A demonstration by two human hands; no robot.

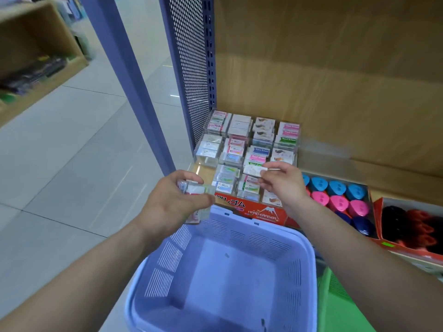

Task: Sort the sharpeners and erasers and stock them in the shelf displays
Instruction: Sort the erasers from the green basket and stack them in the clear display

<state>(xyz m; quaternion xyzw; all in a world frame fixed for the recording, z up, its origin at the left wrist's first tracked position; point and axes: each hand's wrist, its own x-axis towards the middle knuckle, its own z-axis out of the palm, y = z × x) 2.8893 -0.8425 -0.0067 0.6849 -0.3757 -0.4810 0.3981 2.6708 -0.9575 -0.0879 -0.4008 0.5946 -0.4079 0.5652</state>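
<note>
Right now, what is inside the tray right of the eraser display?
The tray holds blue sharpeners at the back, pink sharpeners in the middle, dark blue sharpeners in front. The right forearm covers its front left part.

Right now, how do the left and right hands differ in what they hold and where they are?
The left hand grips a small stack of wrapped erasers; the right hand pinches a single white eraser. The left hand sits beside the clear display, off its left front corner; the right hand is over the display's front rows. Both hold erasers.
</note>
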